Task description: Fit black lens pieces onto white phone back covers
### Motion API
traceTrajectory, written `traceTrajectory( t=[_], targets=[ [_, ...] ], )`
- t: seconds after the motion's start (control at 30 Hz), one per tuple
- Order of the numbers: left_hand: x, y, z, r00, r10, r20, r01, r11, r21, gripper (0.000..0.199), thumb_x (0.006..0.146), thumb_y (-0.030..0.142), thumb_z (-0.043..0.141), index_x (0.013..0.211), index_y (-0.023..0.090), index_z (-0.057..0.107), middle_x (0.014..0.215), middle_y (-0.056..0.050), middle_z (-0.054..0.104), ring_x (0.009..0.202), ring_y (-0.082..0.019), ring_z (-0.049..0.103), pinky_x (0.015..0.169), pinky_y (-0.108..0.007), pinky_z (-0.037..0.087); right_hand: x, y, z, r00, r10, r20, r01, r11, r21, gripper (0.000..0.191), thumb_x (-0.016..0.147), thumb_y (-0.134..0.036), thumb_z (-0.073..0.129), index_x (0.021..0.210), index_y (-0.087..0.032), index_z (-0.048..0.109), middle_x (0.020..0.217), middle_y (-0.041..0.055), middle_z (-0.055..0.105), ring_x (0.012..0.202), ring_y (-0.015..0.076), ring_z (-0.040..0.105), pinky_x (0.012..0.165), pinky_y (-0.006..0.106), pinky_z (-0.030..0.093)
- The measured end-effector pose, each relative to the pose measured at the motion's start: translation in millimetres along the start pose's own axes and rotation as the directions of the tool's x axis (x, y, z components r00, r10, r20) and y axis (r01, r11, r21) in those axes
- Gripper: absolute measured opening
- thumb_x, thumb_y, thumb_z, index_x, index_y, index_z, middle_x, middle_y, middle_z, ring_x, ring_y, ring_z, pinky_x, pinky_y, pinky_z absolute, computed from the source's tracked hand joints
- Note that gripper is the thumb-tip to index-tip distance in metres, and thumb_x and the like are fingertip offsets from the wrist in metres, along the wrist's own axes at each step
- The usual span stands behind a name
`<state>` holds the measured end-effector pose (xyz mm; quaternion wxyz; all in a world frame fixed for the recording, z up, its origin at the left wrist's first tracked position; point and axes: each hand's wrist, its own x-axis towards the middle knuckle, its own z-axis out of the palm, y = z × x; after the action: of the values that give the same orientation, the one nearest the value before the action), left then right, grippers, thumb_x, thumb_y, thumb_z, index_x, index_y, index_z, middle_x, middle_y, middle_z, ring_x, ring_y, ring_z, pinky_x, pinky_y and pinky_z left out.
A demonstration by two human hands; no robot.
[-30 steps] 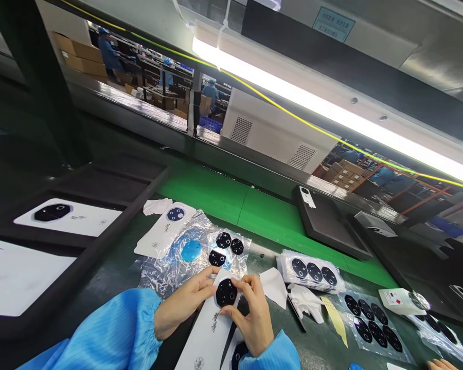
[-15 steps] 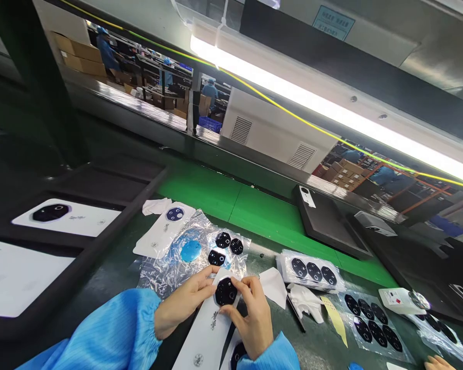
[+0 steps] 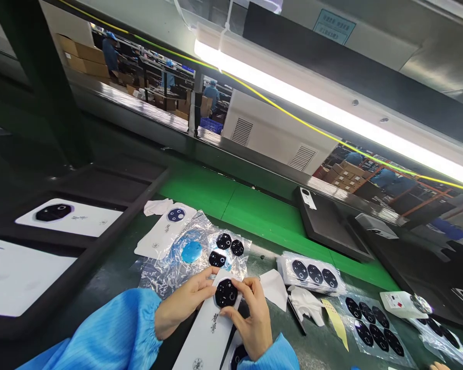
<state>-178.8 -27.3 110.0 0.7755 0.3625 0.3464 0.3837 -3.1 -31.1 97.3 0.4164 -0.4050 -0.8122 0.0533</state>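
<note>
A long white panel (image 3: 204, 336) with dark lettering, like a phone back cover, lies tilted on the dark bench in front of me. At its upper end sits a round black lens cover (image 3: 226, 293) with small holes. My left hand (image 3: 184, 304) pinches the panel's upper left edge, fingertips beside the lens cover. Thumb and index finger of my right hand (image 3: 252, 314) grip the lens cover's right rim. Partly hidden beneath my right wrist is a second white panel with a black round part (image 3: 238, 355).
Loose black covers (image 3: 218, 258) lie on crumpled plastic film (image 3: 165, 275) beyond my hands. To the right are stacked packs of covers (image 3: 314, 275), a white cloth (image 3: 306, 304), a yellow strip (image 3: 335, 324) and a white bottle (image 3: 403, 304). A black tray (image 3: 131, 208) holds panels at left.
My hands keep almost the same grip on the panel and lens cover. The view has shifted slightly. Another person's hand at the lower right has drawn mostly out of view.
</note>
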Motion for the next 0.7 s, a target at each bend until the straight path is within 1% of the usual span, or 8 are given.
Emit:
traceTrajectory(
  t=[0.1, 0.2, 0.3, 0.37, 0.5, 0.6, 0.7],
  targets=[
    [0.3, 0.2, -0.4, 1.000, -0.014, 0.016, 0.014, 1.000, -0.005, 0.055, 0.070, 0.044, 0.070, 0.113, 0.018, 0.048, 0.072, 0.001, 0.065, 0.055, -0.011, 0.055, 0.053, -0.022, 0.041, 0.5, -0.6, -0.8, 1.000, 0.013, -0.003, -0.013, 1.000, 0.016, 0.030, 0.081, -0.034, 0.066, 0.108, -0.023, 0.057, 0.085, 0.0028, 0.051, 0.075, 0.0179, 0.057, 0.062, 0.029, 0.053],
    [0.9, 0.1, -0.2, 0.999, -0.016, 0.033, 0.017, 1.000, -0.026, 0.054, 0.071, 0.042, 0.069, 0.113, 0.017, 0.048, 0.071, 0.001, 0.064, 0.055, -0.011, 0.054, 0.053, -0.021, 0.039, 0.5, -1.0, -1.3, 0.999, 0.024, -0.031, -0.024, 1.000, 0.001, 0.032, 0.078, -0.036, 0.069, 0.106, -0.023, 0.058, 0.088, 0.0043, 0.051, 0.079, 0.0200, 0.057, 0.065, 0.033, 0.054],
    [1.2, -0.2, 0.3, 0.999, -0.003, 0.042, 0.006, 0.998, -0.062, 0.055, 0.071, 0.043, 0.071, 0.113, 0.017, 0.047, 0.073, 0.000, 0.064, 0.054, -0.010, 0.052, 0.052, -0.021, 0.038, -0.2, -1.0, -0.9, 0.998, 0.034, -0.048, -0.035, 0.999, -0.027, 0.033, 0.076, -0.040, 0.070, 0.104, -0.024, 0.060, 0.100, 0.0084, 0.053, 0.091, 0.0246, 0.057, 0.070, 0.037, 0.054],
    [0.8, -0.7, 0.5, 0.999, 0.001, 0.047, 0.002, 0.997, -0.084, 0.056, 0.071, 0.044, 0.071, 0.114, 0.018, 0.047, 0.075, 0.000, 0.065, 0.054, -0.010, 0.053, 0.052, -0.021, 0.038, -0.8, -0.3, -0.4, 0.998, 0.050, -0.029, -0.050, 0.999, -0.004, 0.032, 0.076, -0.039, 0.070, 0.104, -0.025, 0.059, 0.107, 0.0099, 0.053, 0.098, 0.0262, 0.058, 0.074, 0.037, 0.055],
    [0.4, -3.2, -0.6, 0.999, 0.005, 0.042, -0.001, 0.995, -0.096, 0.056, 0.071, 0.043, 0.072, 0.115, 0.018, 0.047, 0.078, -0.001, 0.066, 0.056, -0.011, 0.055, 0.053, -0.022, 0.040, -1.9, 1.7, 0.1, 0.998, 0.062, 0.011, -0.062, 0.993, 0.096, 0.032, 0.080, -0.035, 0.067, 0.108, -0.025, 0.058, 0.107, 0.0085, 0.057, 0.098, 0.0232, 0.061, 0.080, 0.034, 0.055],
    [0.8, -4.7, -1.8, 0.999, 0.013, 0.038, -0.009, 0.997, -0.081, 0.053, 0.072, 0.042, 0.070, 0.114, 0.018, 0.048, 0.076, 0.000, 0.066, 0.055, -0.011, 0.055, 0.052, -0.022, 0.041, -2.4, 2.1, 0.5, 0.998, 0.066, 0.017, -0.068, 0.987, 0.143, 0.033, 0.081, -0.034, 0.066, 0.110, -0.025, 0.057, 0.104, 0.0067, 0.059, 0.096, 0.0207, 0.062, 0.081, 0.031, 0.054],
    [0.7, -3.8, -1.6, 0.999, 0.013, 0.040, -0.009, 0.996, -0.087, 0.050, 0.073, 0.040, 0.069, 0.114, 0.018, 0.049, 0.075, 0.000, 0.065, 0.055, -0.011, 0.055, 0.052, -0.021, 0.040, -2.9, 1.8, 1.4, 0.996, 0.083, 0.029, -0.086, 0.983, 0.163, 0.034, 0.078, -0.032, 0.069, 0.110, -0.026, 0.058, 0.103, 0.0058, 0.059, 0.095, 0.0207, 0.062, 0.081, 0.030, 0.054]
  ],
)
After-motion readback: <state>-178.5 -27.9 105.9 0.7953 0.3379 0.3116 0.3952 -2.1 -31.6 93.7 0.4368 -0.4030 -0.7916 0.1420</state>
